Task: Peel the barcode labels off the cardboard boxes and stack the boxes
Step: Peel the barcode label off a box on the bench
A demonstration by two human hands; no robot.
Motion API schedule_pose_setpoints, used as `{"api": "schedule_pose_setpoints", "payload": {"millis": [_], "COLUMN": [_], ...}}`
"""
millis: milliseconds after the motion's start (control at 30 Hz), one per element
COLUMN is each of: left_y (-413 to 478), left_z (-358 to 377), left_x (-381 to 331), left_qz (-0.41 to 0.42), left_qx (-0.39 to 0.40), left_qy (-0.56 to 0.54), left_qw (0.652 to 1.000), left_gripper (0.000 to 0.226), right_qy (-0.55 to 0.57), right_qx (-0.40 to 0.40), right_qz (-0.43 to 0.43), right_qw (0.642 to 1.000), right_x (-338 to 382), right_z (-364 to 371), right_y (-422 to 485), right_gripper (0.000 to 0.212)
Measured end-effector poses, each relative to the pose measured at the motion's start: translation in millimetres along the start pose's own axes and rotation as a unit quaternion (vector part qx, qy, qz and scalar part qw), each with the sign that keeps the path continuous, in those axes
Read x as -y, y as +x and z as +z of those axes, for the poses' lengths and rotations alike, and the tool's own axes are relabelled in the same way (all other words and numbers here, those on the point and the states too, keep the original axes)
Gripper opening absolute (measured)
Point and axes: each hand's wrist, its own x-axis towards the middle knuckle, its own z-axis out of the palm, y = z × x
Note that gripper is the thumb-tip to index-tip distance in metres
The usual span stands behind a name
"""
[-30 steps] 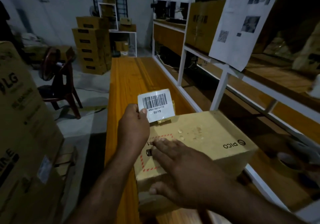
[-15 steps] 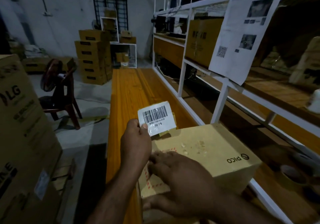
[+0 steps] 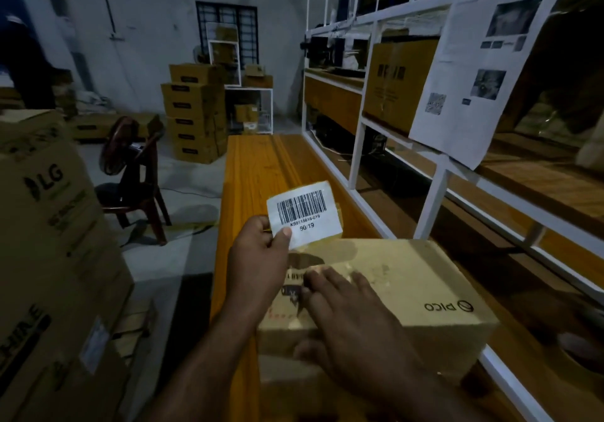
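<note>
Nearest, the right hand point(image 3: 353, 320) lies palm down on the top of the tan cardboard box with the PICO mark point(image 3: 392, 291), fingers spread and flat, pinching nothing, its fingertips beside a second printed sticker with a red dashed border point(image 3: 289, 294) on the near left part of that top. Just left of the box's near corner the left hand point(image 3: 258, 258) is raised, thumb and fingers pinching the lower left corner of the white rectangular barcode label marked 50/19 point(image 3: 304, 214); the label stands above the box's far left edge, and whether its lower rim is free of the cardboard I cannot tell, since the hand's shadow covers that spot. To finish this peel well, I would hold the box down with the flat hand close to the peel line and draw the label back low and slowly along its own length, so the paper does not tear and the box's skin does not lift. The box sits on the long orange wooden bench top point(image 3: 255, 173), against the white metal shelving frame point(image 3: 356, 147) to the box's right. Well beyond the box's far side, past the bench end, a stack of brown cartons point(image 3: 192, 117) stands by the wall, a likely kind of place for stacking
</note>
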Motion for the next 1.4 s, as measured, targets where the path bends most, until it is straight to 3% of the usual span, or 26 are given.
{"api": "schedule_pose_setpoints", "payload": {"millis": [200,367,467,667,833,1033,1133,1200,1233,1267,1333,1400], "left_y": [15.7,39.0,54.8,75.0,81.9,99.6,107.4,108.0,106.4,103.5,94.3,78.1], "left_z": [4.0,28.4,33.8,25.3,26.5,30.2,26.4,20.0,16.1,12.2,3.2,-7.5], "left_x": [9.0,12.7,11.1,23.5,37.0,32.6,26.6,26.6,27.1,27.1,27.5,27.9], "left_qz": [0.008,-0.016,-0.038,-0.088,-0.123,-0.117,-0.110,-0.111,-0.113,-0.117,-0.121,-0.130], "left_qx": [-0.020,-0.069,-0.103,-0.143,-0.159,-0.171,-0.173,-0.174,-0.173,-0.173,-0.169,-0.157], "left_qy": [0.068,0.121,0.116,0.076,0.078,0.070,0.066,0.068,0.072,0.075,0.083,0.087], "left_qw": [0.997,0.990,0.987,0.983,0.977,0.976,0.976,0.976,0.976,0.975,0.975,0.975], "left_gripper": [0.009,0.013,0.019,0.019,0.023,0.018,0.021,0.018,0.017,0.016,0.017,0.015], "right_qy": [0.005,-0.007,-0.044,-0.066,0.004,0.019,0.075,0.242,0.371,0.507,0.665,0.680], "right_qx": [-0.002,-0.042,-0.072,-0.099,-0.084,-0.108,-0.119,-0.138,-0.131,-0.101,-0.013,0.028], "right_qz": [-0.093,-0.122,-0.132,-0.134,-0.106,-0.077,-0.015,0.055,0.087,0.111,0.112,0.058], "right_qw": [0.996,0.992,0.988,0.984,0.991,0.991,0.990,0.959,0.915,0.849,0.739,0.730], "right_x": [-41.7,-84.2,-110.3,-156.2,-175.3,-173.5,-163.9,-149.0,-138.3,-126.0,-101.9,-82.0], "right_z": [16.5,37.1,55.6,87.2,95.6,107.9,95.5,80.2,70.2,60.9,51.7,53.7], "right_y": [46.2,103.3,143.2,227.3,273.2,294.7,298.2,290.6,281.3,270.2,247.0,227.3], "right_gripper": [0.062,0.055,0.061,0.052,0.047,0.038,0.028,0.033,0.040,0.045,0.038,0.018]}}
